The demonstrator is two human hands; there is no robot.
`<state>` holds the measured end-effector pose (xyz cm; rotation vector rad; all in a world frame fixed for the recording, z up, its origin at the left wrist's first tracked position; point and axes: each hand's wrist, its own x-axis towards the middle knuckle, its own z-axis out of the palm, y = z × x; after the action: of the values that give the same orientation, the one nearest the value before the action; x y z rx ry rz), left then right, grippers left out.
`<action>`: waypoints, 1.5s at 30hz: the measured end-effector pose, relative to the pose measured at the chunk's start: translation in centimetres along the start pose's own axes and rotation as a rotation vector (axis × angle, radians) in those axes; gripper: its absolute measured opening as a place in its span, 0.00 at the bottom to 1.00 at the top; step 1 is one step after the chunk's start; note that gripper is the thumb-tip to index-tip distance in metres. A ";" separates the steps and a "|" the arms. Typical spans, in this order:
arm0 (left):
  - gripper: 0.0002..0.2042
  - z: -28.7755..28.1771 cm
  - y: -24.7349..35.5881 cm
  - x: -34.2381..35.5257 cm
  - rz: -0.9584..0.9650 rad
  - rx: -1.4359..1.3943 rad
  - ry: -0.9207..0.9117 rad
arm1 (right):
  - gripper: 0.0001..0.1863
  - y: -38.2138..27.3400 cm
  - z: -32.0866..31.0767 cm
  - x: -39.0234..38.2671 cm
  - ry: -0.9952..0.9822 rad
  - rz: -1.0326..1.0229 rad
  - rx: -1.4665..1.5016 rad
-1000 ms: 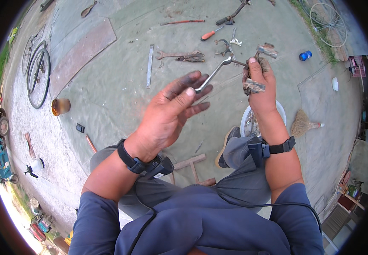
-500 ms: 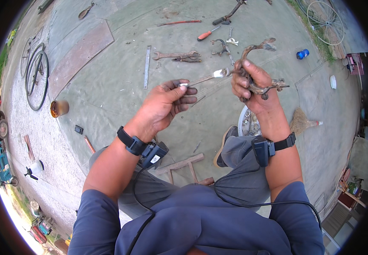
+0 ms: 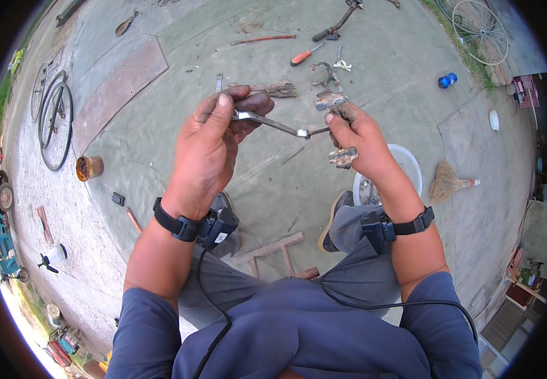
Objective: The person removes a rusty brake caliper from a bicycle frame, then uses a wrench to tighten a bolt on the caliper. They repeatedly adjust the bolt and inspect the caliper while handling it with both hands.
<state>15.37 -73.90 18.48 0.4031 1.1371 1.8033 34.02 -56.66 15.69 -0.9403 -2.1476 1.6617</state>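
Observation:
My left hand point(image 3: 205, 142) is closed around one end of a silver ring wrench point(image 3: 275, 124) with a bent shaft. The wrench's other end meets a thin rod or bolt of a rusty bicycle brake caliper point(image 3: 343, 156), between my two hands. My right hand point(image 3: 363, 139) grips this caliper, with one brake pad above the fingers and another below. Much of the caliper is hidden behind that hand. Beyond my left hand lie dirty pliers point(image 3: 281, 89) and a flat metal strip point(image 3: 219, 82), partly covered.
On the mat are an orange-handled screwdriver point(image 3: 305, 55), a second caliper-like part point(image 3: 329, 76), a red rod point(image 3: 263, 40) and a blue can point(image 3: 448, 80). A white basin point(image 3: 417, 170) with small parts sits under my right forearm, near a straw broom point(image 3: 450, 181). A rusty tin point(image 3: 89, 168) stands left.
The caliper has turned in my right hand, its pads now facing me, and come lower. My left hand has risen and moved left, its fingers now closed round the wrench.

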 end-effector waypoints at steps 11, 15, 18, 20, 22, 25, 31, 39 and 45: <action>0.22 1.9 -4.5 -3.0 -0.446 0.010 -0.134 | 0.12 -0.9 -1.6 0.9 0.283 -0.004 0.689; 0.17 0.7 -5.6 -2.0 -0.569 0.008 -0.044 | 0.13 -1.2 -1.8 0.7 0.062 0.090 0.884; 0.16 -0.5 -5.2 -0.9 -0.527 -0.001 0.051 | 0.14 -1.5 -2.0 0.4 -0.125 0.152 0.893; 0.17 -1.2 -4.3 0.1 -0.419 0.017 0.088 | 0.14 -1.8 -2.2 0.2 -0.280 0.192 0.821; 0.17 -1.7 -3.0 1.0 -0.313 0.070 0.147 | 0.13 -2.1 -2.3 -0.2 -0.366 0.267 0.671; 0.16 -1.4 -1.3 1.3 -0.097 0.108 0.083 | 0.11 -1.9 -1.8 -0.6 -0.388 0.271 0.405; 0.13 0.4 -0.2 -0.6 0.028 0.032 -0.042 | 0.11 -0.5 -0.2 0.5 0.126 0.069 0.105; 0.17 2.2 -3.6 -3.1 -0.248 0.135 -0.098 | 0.12 -1.0 -1.4 0.9 0.335 -0.004 0.690; 0.18 0.9 -5.8 -1.7 -0.541 0.082 -0.016 | 0.13 -1.2 -2.0 0.5 0.103 0.060 0.857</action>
<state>19.95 -74.09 14.40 0.1346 1.1757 1.2817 34.36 -55.02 17.34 -0.7772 -1.1239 2.1907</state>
